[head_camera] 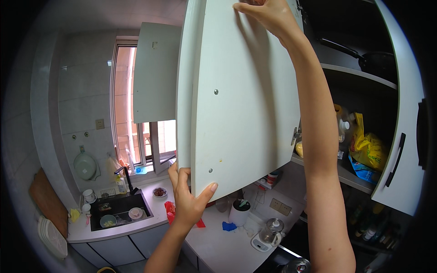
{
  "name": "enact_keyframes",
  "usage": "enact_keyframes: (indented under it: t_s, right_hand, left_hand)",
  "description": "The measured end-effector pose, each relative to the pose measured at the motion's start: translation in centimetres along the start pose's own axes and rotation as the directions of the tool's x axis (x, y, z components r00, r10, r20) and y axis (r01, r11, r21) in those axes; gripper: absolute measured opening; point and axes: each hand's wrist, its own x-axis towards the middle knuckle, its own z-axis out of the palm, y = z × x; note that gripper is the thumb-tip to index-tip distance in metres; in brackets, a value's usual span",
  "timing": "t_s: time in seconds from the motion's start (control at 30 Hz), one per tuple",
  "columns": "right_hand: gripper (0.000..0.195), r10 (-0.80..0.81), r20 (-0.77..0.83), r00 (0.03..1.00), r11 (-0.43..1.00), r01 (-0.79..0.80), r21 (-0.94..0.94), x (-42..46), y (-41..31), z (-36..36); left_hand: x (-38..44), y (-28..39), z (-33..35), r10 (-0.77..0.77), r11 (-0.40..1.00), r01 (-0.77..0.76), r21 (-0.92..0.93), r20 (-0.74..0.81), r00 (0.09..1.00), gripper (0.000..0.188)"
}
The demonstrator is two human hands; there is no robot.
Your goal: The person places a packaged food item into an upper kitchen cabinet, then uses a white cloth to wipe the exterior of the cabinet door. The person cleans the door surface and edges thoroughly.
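A pale wall-cabinet door (245, 102) stands open across the middle of the view, its inner face towards me, with two screw heads and a hinge near its lower right. My left hand (191, 198) grips the door's lower left edge, thumb on the inner face and fingers around the edge. High on the same face is my right hand (266, 13), its thumb and fingertips near the top of the picture; a reddish-brown item shows partly between them, too cut off to identify. Behind the door's left edge runs another pale panel (186, 85).
Right, open shelves hold a black frying pan (377, 63) and a yellow plastic bag (370, 146), beside another open door (406, 119). Below are a glass kettle (271, 232), a white utensil holder (239, 213) and a blue cloth (229, 226). Lower left is a black sink (119, 221) with bowls.
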Motion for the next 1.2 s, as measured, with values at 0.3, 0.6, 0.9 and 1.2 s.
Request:
enact_keyframes:
  t_s: [0.3,0.6,0.9,1.2]
  right_hand:
    - [0.047,-0.007,-0.008,1.000,1.000,0.007,-0.029,0.2,0.3,-0.1]
    - [0.042,0.002,0.020,1.000,0.998,-0.001,-0.064,0.5,-0.6,-0.6]
    - [0.025,-0.099,-0.010,0.995,0.995,0.099,-0.024,-0.8,-1.5,-0.7]
    - [0.006,-0.525,-0.113,0.843,0.808,0.452,-0.378,-0.6,-0.7,0.7]
  left_hand:
    - [0.1,-0.1,0.1,0.003,1.000,-0.003,0.002,0.007,1.000,0.047]
    - [0.1,0.2,0.0,-0.004,1.000,0.004,-0.018,-0.004,1.000,0.046]
    - [-0.1,-0.1,-0.1,-0.005,1.000,0.005,-0.011,-0.012,1.000,0.048]
    - [0.1,-0.1,0.2,0.012,1.000,-0.012,0.009,-0.003,1.000,0.049]
